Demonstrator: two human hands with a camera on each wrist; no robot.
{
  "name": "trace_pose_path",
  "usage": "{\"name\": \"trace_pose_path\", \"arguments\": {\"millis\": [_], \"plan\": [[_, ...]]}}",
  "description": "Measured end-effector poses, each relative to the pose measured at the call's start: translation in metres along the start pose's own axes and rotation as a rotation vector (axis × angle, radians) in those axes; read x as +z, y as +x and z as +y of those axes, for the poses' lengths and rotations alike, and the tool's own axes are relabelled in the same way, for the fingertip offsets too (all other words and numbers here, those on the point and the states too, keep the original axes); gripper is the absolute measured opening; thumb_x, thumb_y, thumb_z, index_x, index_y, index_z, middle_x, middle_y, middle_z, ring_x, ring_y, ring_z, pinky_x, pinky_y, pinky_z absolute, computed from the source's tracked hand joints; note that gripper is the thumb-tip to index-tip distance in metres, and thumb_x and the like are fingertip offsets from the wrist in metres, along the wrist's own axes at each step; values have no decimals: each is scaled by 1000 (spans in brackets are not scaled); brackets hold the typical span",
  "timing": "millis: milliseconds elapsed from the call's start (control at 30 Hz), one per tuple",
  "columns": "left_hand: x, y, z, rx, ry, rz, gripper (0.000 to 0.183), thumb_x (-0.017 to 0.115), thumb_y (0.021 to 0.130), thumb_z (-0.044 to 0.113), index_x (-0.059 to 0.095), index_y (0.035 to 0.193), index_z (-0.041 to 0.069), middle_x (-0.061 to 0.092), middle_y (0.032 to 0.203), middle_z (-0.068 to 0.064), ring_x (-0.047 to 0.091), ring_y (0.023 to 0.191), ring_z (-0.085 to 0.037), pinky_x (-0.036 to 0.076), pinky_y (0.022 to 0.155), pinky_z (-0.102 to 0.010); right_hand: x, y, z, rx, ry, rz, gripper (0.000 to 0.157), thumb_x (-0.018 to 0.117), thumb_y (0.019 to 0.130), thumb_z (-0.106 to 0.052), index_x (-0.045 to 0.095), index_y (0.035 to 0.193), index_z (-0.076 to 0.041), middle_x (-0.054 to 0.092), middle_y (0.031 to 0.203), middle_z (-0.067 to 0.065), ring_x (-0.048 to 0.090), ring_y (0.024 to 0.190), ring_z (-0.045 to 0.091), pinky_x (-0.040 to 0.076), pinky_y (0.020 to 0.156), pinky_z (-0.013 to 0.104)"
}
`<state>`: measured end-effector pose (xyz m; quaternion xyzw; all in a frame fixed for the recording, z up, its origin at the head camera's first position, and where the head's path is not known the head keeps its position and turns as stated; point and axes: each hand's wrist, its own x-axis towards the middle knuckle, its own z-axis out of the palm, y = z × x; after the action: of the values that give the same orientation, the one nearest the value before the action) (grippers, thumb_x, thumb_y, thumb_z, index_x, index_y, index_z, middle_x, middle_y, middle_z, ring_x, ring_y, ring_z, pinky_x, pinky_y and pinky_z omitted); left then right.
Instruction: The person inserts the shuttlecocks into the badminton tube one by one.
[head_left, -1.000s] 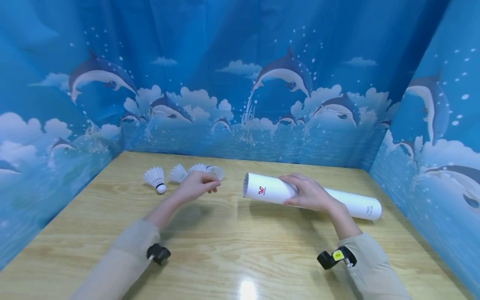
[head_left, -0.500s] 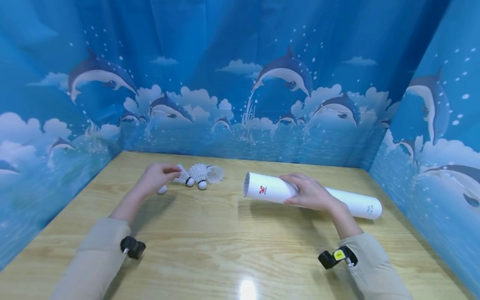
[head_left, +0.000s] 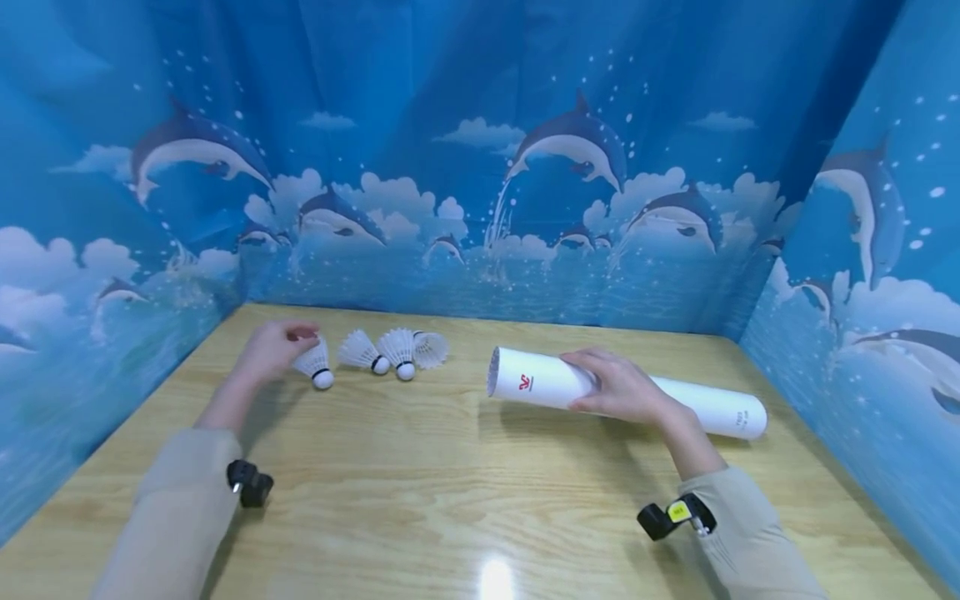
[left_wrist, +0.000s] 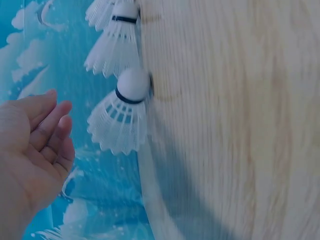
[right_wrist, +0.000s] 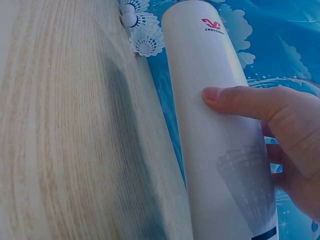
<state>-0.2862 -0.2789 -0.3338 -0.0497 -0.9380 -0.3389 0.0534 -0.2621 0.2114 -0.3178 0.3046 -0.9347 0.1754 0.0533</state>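
My right hand grips a long white shuttlecock tube around its middle, thumb on the near side. The tube's open end faces left and stands raised above its shadow; the far end lies lower at the right. At the left, my left hand hovers by the feather skirt of the leftmost shuttlecock, overlapping it in the head view. In the left wrist view a gap shows between the loosely bent fingers and that shuttlecock, and the hand holds nothing.
Beside the leftmost one, three more white shuttlecocks lie grouped: one with its cork toward the right, a middle one, and one showing its open skirt. A blue dolphin-print curtain borders the wooden table.
My left hand has moved left, past the grouped shuttlecocks, to the leftmost one. My right hand and the tube have stayed nearly still.
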Motion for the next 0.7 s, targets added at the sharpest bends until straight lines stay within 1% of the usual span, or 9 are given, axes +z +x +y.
{"name": "trace_pose_path", "arguments": {"millis": [100, 200, 300, 400, 533, 600, 700], "plan": [[-4, 2, -7, -9, 25, 21, 39, 51, 95, 16, 50, 125, -8, 55, 116, -29, 51, 103, -40, 44, 80, -47, -1, 1, 0, -6, -9, -1, 69, 80, 72, -30, 52, 132, -12, 52, 128, 13, 51, 113, 33, 45, 86, 53], [-7, 3, -15, -23, 45, 30, 42, 51, 94, 15, 47, 127, -9, 52, 120, -30, 51, 102, -41, 43, 81, -49, -1, 2, 1, -8, -17, 0, 69, 80, 71, -30, 52, 132, -12, 53, 128, 12, 51, 113, 33, 45, 86, 52], [-8, 3, -21, -33, 56, 30, 44, 53, 93, 14, 45, 129, -11, 50, 122, -31, 50, 105, -44, 41, 85, -52, -1, 2, 1, -10, -17, 2, 69, 80, 71, -30, 52, 132, -13, 53, 128, 12, 51, 113, 32, 45, 86, 52], [-8, 3, -26, -43, 65, -6, 47, 55, 92, 13, 43, 129, -13, 49, 122, -33, 46, 109, -47, 38, 90, -54, -1, 2, 1, -11, -12, 4, 69, 80, 71, -30, 52, 131, -13, 53, 128, 12, 52, 112, 33, 46, 86, 52], [-6, 2, -27, -72, 61, -75, 48, 54, 92, 13, 41, 130, -14, 47, 122, -35, 43, 112, -49, 37, 92, -55, 0, 1, 2, -8, -7, 4, 69, 80, 71, -29, 52, 132, -13, 53, 128, 12, 52, 112, 33, 46, 85, 52], [-4, 3, -28, -74, 74, -86, 46, 53, 92, 12, 42, 128, -14, 48, 121, -36, 44, 110, -49, 39, 90, -54, 0, 1, 2, -5, -5, 3, 69, 80, 71, -29, 52, 132, -13, 53, 128, 12, 52, 112, 33, 46, 86, 51], [-2, 3, -27, -63, 87, -86, 45, 53, 92, 11, 44, 126, -16, 49, 117, -36, 47, 107, -49, 41, 87, -53, 0, 1, 2, 1, -7, 0, 70, 80, 71, -30, 51, 132, -12, 52, 129, 12, 51, 112, 33, 45, 86, 52]]}}
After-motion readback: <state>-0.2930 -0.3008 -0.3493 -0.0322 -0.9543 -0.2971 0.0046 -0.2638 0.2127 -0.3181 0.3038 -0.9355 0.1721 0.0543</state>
